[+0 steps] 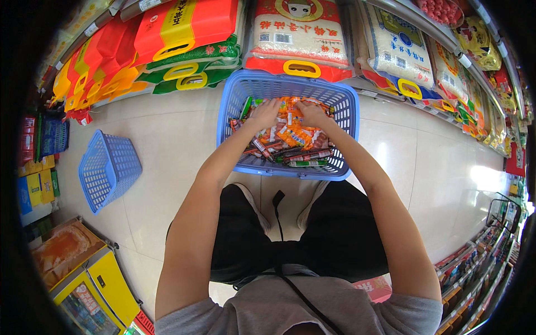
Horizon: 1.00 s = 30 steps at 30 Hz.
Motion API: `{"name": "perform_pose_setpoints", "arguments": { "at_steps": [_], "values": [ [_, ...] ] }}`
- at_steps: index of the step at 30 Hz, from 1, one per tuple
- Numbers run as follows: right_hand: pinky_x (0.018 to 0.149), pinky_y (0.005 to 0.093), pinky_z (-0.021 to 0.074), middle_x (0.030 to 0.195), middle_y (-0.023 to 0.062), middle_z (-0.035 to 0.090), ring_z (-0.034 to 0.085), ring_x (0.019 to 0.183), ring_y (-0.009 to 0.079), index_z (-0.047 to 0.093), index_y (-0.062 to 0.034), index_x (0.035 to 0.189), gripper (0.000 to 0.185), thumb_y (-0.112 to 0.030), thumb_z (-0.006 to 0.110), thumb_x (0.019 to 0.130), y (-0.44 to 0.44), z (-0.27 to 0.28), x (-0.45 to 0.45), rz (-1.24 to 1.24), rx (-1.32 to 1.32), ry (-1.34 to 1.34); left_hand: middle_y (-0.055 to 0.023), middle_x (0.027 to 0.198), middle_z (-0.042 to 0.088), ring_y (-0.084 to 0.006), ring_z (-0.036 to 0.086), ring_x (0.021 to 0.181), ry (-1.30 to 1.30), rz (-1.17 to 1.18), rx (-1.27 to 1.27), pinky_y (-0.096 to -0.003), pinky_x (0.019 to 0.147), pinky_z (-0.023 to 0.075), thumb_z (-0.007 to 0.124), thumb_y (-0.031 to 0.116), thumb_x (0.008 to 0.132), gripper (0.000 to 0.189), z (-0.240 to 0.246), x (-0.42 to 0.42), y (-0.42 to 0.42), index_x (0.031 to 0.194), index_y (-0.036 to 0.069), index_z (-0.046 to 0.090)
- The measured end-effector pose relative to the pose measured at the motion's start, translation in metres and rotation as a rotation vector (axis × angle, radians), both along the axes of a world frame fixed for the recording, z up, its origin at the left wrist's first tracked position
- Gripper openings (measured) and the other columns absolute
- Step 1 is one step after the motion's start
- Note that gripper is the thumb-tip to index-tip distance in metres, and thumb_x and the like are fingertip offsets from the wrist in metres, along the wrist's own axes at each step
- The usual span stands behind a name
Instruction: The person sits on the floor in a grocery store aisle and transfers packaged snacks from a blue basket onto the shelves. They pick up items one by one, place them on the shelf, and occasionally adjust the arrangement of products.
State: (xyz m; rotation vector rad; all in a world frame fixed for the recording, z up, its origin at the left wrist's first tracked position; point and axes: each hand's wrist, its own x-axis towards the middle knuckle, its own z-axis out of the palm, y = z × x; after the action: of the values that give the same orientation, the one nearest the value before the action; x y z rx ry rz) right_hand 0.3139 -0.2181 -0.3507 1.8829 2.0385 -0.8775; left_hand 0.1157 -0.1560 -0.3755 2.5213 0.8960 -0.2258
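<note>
A blue plastic shopping basket (pixel 289 172) stands on the floor in front of my feet. Inside lie many small orange-wrapped snack packets (pixel 295 130), with stick-shaped wrapped snacks (pixel 310 155) along the side nearest me. My left hand (pixel 268 112) rests on the packets in the basket's left half, its fingertips among the wrappers. On the right, my right hand (pixel 312 113) touches the orange packets with its fingers spread. The undersides of both hands are hidden, so whether either one grips a packet cannot be told.
Bags of rice (pixel 299 39) with yellow handles lie on a low shelf just beyond the basket. An empty blue basket (pixel 125 161) is on the tiled floor at left. A yellow cabinet (pixel 111 284) stands at lower left, racks of packaged goods (pixel 473 268) at lower right.
</note>
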Motion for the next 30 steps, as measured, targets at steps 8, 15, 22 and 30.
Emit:
{"name": "perform_pose_setpoints", "arguments": {
  "at_steps": [8,15,22,30],
  "values": [
    [0.091,0.0406,0.0454,0.125,0.0175,0.049,0.053,0.111,0.0333,0.045,-0.0060,0.126,0.079,-0.034,0.080,0.061,-0.020,-0.019,0.032,-0.166,0.083,0.053,-0.0161,0.122,0.043,-0.0338,0.050,0.109,-0.052,0.107,0.000,-0.0445,0.091,0.0446,0.063,0.008,0.072,0.051,-0.011,0.016,0.019,0.119,0.003,0.046],
    [0.058,0.0298,0.0368,0.063,0.0003,0.048,0.046,0.063,0.0121,0.055,-0.0043,0.073,0.029,-0.023,0.077,0.070,-0.030,-0.034,0.063,-0.380,-0.107,0.525,-0.0195,0.131,0.034,-0.0368,0.044,0.117,0.086,0.071,-0.039,-0.0431,0.092,0.0450,0.062,0.008,0.074,0.062,0.002,0.029,0.004,0.131,0.002,0.040],
    [0.061,0.0233,0.0346,0.067,-0.0057,0.044,0.039,0.064,0.0075,0.049,-0.0102,0.071,0.019,-0.006,0.066,0.079,-0.022,-0.021,0.058,-0.539,-0.207,0.791,-0.0187,0.136,0.032,-0.0356,0.042,0.121,0.032,-0.021,0.036,-0.0437,0.098,0.0401,0.062,0.013,0.076,0.063,-0.001,0.023,0.003,0.133,0.001,0.039],
    [0.078,0.0227,0.0417,0.086,0.0009,0.057,0.053,0.083,0.0100,0.060,-0.0036,0.085,0.004,-0.006,0.061,0.082,-0.001,0.022,0.048,-0.436,-0.363,0.995,-0.0153,0.093,0.065,-0.0255,0.063,0.081,-0.007,0.003,-0.453,-0.0348,0.071,0.0487,0.068,0.034,0.074,0.051,0.061,0.047,0.009,0.114,0.004,0.059]
  ]
}}
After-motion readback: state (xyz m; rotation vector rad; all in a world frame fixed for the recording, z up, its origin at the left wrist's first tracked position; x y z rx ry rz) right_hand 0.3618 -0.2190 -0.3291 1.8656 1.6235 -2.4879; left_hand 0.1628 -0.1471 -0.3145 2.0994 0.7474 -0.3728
